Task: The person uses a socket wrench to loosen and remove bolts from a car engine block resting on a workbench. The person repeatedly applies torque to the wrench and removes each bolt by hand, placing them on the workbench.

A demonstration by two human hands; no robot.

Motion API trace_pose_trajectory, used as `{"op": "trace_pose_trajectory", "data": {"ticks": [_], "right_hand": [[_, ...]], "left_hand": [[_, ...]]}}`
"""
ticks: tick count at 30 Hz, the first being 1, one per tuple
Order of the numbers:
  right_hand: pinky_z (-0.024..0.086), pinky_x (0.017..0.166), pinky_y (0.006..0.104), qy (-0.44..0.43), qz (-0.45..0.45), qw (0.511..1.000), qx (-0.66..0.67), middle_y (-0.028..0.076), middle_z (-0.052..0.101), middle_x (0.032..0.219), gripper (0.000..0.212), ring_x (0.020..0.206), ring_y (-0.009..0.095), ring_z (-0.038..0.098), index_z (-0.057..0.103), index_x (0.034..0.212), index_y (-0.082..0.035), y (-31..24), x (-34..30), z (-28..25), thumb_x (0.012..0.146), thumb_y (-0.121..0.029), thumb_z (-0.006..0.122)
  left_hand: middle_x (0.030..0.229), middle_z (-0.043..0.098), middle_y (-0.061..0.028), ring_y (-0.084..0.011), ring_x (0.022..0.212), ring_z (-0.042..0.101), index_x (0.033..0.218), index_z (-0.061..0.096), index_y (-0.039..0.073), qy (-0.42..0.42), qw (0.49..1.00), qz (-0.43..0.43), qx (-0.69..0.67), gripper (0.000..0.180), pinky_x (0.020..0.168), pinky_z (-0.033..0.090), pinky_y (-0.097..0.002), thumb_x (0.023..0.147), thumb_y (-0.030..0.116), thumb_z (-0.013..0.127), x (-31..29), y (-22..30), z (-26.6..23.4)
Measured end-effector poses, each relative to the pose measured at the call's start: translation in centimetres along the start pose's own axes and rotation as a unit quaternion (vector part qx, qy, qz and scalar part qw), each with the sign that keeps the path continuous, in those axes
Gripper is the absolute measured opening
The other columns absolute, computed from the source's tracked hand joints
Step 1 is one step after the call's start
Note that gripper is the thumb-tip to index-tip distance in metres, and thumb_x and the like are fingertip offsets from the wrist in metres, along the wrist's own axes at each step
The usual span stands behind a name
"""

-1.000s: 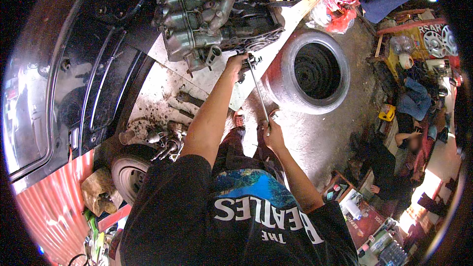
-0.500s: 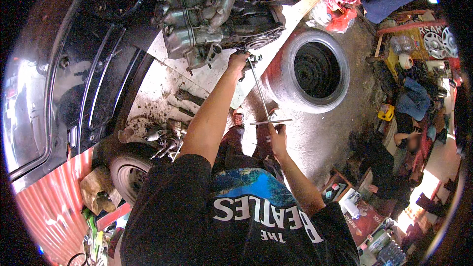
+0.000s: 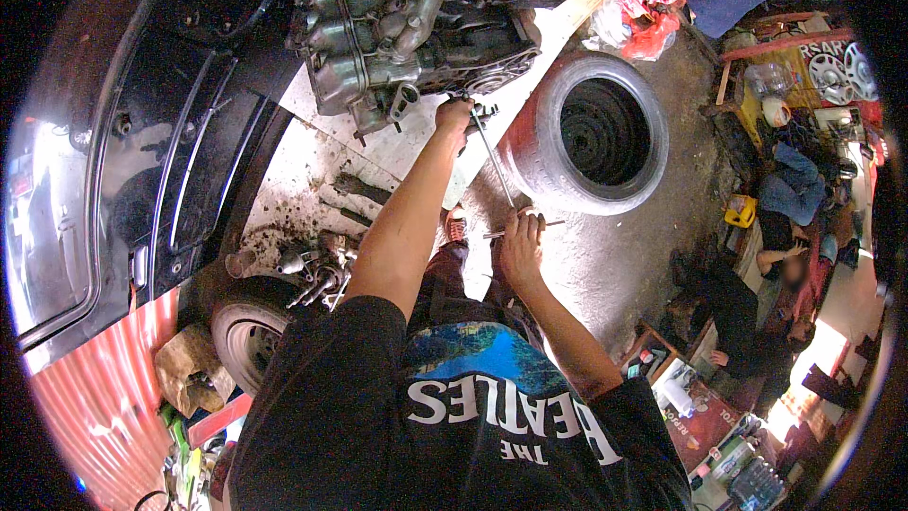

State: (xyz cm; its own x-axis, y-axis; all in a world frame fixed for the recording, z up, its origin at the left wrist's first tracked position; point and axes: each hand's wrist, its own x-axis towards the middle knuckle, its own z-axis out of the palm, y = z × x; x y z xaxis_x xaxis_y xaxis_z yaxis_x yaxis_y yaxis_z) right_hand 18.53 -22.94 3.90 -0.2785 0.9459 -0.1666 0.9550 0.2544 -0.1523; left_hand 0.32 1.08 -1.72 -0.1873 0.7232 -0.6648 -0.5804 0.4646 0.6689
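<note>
Person's R hand (image 3: 521, 248) grasps T-handle wrench (image 3: 494, 167) by crossbar (image 3: 554, 223); far end meets L hand (image 3: 455, 115), grip unclear, nr engine (image 3: 364, 38).

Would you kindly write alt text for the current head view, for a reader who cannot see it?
A person's right hand holds the crossbar of a long metal T-handled tool, whose far end is at the left hand, near an engine. To the right, a tyre rests on the floor.
</note>
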Motion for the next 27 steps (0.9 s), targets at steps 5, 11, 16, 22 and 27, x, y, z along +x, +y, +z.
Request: {"op": "trace_pose_trajectory", "data": {"ticks": [5, 11, 16, 22, 27], "right_hand": [[0.029, 0.108, 0.0542, -0.007, -0.015, 1.000, -0.012, 0.025, 0.053, 0.118, 0.059, 0.120, 0.042, 0.045, 0.039, 0.137, 0.005, 0.4, 0.4, -0.3, 0.086, -0.017, 0.058], [0.035, 0.101, 0.0525, 0.006, 0.013, 0.991, 0.134, 0.026, 0.055, 0.114, 0.052, 0.113, 0.042, 0.049, 0.043, 0.133, 0.006, -0.1, 0.8, -1.1, 0.090, -0.019, 0.059], [0.045, 0.085, 0.0484, 0.019, 0.079, 0.912, 0.401, 0.026, 0.060, 0.101, 0.038, 0.098, 0.043, 0.057, 0.046, 0.128, 0.006, 0.0, 1.0, -1.1, 0.096, -0.012, 0.050], [0.044, 0.061, 0.0283, -0.058, 0.313, 0.350, 0.881, 0.000, 0.049, 0.069, 0.025, 0.063, 0.013, 0.048, 0.056, 0.114, -0.004, 0.2, 2.0, 0.1, 0.099, -0.023, 0.050], [0.049, 0.074, 0.0355, -0.041, 0.355, 0.295, 0.886, 0.005, 0.053, 0.083, 0.039, 0.073, 0.019, 0.053, 0.052, 0.117, -0.004, 0.4, 0.8, 0.5, 0.099, -0.039, 0.049]], "left_hand": [[0.081, 0.063, -0.0083, -0.0205, 0.066, 0.061, 0.087, 0.062, 0.002, -0.033, 0.999, -0.001, -0.025, 0.010, 0.053, 0.057, -0.0383, 0.083, 0.008, 0.069, 0.7, -0.3, -0.6], [0.081, 0.063, -0.0090, -0.0221, 0.063, 0.064, 0.087, 0.062, 0.002, -0.035, 0.999, -0.030, -0.003, 0.010, 0.054, 0.058, -0.0380, 0.084, 0.008, 0.069, -1.2, 1.2, -0.3], [0.086, 0.066, -0.0119, -0.0239, 0.063, 0.067, 0.093, 0.062, 0.001, -0.046, 0.998, -0.034, 0.022, 0.011, 0.058, 0.060, -0.0365, 0.087, 0.008, 0.065, -2.7, 2.6, -0.3], [0.093, 0.069, -0.0143, -0.0243, 0.073, 0.071, 0.104, 0.060, 0.003, -0.108, 0.992, -0.065, -0.024, 0.015, 0.064, 0.062, -0.0363, 0.094, 0.014, 0.057, -3.3, 2.1, -1.0], [0.088, 0.066, -0.0108, -0.0235, 0.070, 0.069, 0.098, 0.059, 0.002, -0.082, 0.995, -0.050, 0.000, 0.011, 0.059, 0.061, -0.0365, 0.093, 0.011, 0.058, -2.0, 1.1, -0.8]]}}
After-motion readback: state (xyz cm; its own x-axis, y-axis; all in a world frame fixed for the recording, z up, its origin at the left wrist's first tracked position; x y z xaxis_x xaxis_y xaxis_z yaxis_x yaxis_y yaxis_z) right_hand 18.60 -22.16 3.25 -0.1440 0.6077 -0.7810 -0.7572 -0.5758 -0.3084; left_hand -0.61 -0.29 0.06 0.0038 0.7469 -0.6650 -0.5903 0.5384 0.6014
